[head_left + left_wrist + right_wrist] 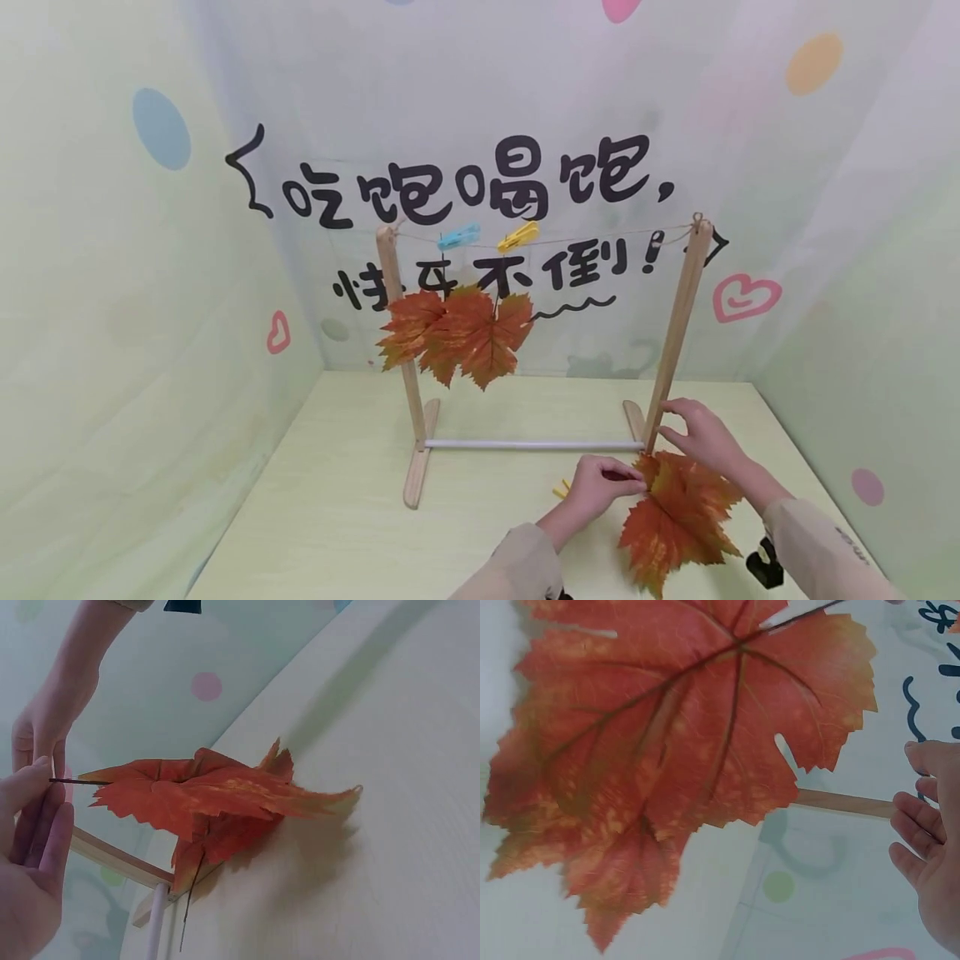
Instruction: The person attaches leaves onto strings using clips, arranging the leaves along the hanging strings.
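Observation:
My left hand (596,492) pinches the thin dark stem (71,781) of an orange-red artificial maple leaf (667,529) at its tip. That leaf is held above the table; a second leaf (232,844) is under it, its stem pointing down in the left wrist view. My right hand (705,437) is just beside the right wooden post (678,333), thumb and fingers apart, and no object shows in it. Two similar leaves (491,337) hang by their stems from a blue clothespin (459,237) and a yellow clothespin (519,237) on a string (600,240).
The wooden stand has two feet (415,487) joined by a white rod (532,445). Behind my left hand, a yellow piece (561,489) on the table (322,517) is mostly hidden. Printed curtains (112,333) enclose the back and sides.

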`<state>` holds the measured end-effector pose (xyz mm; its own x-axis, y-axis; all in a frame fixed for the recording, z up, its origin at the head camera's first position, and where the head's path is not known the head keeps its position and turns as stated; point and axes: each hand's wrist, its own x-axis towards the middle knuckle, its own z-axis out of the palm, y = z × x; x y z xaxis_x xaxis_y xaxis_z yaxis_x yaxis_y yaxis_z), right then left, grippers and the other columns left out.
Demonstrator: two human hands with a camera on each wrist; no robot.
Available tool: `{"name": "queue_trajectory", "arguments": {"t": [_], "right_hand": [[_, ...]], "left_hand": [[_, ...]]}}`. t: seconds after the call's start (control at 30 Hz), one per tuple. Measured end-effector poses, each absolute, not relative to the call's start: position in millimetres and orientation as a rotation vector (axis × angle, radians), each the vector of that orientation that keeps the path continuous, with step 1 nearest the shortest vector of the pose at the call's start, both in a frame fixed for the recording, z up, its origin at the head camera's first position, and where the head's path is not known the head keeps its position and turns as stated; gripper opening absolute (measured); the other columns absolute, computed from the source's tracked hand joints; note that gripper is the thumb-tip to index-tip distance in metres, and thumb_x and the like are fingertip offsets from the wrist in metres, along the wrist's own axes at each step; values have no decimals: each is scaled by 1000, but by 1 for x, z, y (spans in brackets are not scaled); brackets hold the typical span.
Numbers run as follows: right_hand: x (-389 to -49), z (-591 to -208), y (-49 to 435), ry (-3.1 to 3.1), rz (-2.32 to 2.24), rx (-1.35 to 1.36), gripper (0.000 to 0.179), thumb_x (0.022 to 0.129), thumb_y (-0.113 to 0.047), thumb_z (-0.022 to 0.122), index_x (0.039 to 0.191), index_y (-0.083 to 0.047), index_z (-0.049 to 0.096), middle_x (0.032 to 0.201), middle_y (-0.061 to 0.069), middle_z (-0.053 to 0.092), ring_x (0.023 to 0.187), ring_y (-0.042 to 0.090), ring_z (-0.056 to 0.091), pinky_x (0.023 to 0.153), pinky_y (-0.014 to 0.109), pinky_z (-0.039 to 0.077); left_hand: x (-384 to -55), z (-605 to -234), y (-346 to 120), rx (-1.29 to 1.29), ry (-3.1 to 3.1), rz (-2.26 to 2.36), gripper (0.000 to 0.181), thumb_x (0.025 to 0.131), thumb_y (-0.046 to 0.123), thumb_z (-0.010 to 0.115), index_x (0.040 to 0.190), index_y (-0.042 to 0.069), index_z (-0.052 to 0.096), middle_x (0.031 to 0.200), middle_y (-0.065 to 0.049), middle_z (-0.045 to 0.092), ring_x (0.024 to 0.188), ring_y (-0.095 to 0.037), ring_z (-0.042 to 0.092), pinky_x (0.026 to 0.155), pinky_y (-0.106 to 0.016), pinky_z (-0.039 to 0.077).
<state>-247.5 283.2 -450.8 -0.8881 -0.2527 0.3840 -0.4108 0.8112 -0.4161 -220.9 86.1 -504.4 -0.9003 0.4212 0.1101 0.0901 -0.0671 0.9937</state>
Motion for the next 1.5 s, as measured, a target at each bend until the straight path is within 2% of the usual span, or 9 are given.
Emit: {"name": "queue_trajectory", "arguments": {"t": [0.27, 0.5, 0.7, 0.83, 1.17, 1.5], "right_hand": [[-259, -436, 277, -2644, 661, 605, 33, 77, -4, 70, 107, 7, 61, 103, 24, 63, 96, 40, 57, 82, 54, 47], [-264, -426, 271, -2680, 641, 612, 34, 80, -9, 68, 109, 6, 61, 105, 22, 63, 98, 38, 58, 82, 53, 47], [-269, -424, 266, -2676, 653, 643, 34, 81, -10, 67, 110, 7, 60, 106, 23, 63, 99, 38, 57, 83, 53, 47], [-268, -431, 261, -2685, 704, 652, 35, 82, -12, 66, 110, 7, 60, 108, 23, 62, 102, 38, 56, 85, 53, 45], [-261, -458, 242, -2699, 820, 672, 36, 80, -13, 69, 110, 5, 61, 107, 19, 63, 98, 34, 59, 82, 50, 48], [-255, -499, 207, -2798, 941, 697, 40, 78, -19, 71, 109, 4, 61, 101, 15, 65, 90, 30, 60, 72, 39, 51]], "left_hand": [[-225, -481, 71, 682, 1993, 2085, 15, 75, -2, 70, 87, -11, 68, 88, -24, 67, 65, 2, 60, 62, -19, 53], [-216, -427, 38, 788, 2053, 2050, 14, 76, -4, 68, 87, -13, 67, 87, -29, 65, 63, 3, 59, 61, -16, 51], [-222, -403, 15, 836, 2119, 2015, 13, 77, -4, 68, 87, -13, 67, 90, -28, 65, 65, 4, 60, 62, -16, 52], [-232, -403, 0, 876, 2191, 1984, 12, 77, -2, 68, 87, -9, 69, 90, -24, 66, 67, 4, 60, 63, -17, 52], [-250, -392, -49, 1021, 2409, 1843, 15, 78, 8, 70, 91, 0, 71, 87, -15, 69, 72, -7, 65, 66, -23, 54], [-257, -386, -91, 887, 2572, 1773, 16, 78, 9, 70, 93, 4, 72, 89, -12, 70, 75, -12, 65, 67, -22, 54]]}}
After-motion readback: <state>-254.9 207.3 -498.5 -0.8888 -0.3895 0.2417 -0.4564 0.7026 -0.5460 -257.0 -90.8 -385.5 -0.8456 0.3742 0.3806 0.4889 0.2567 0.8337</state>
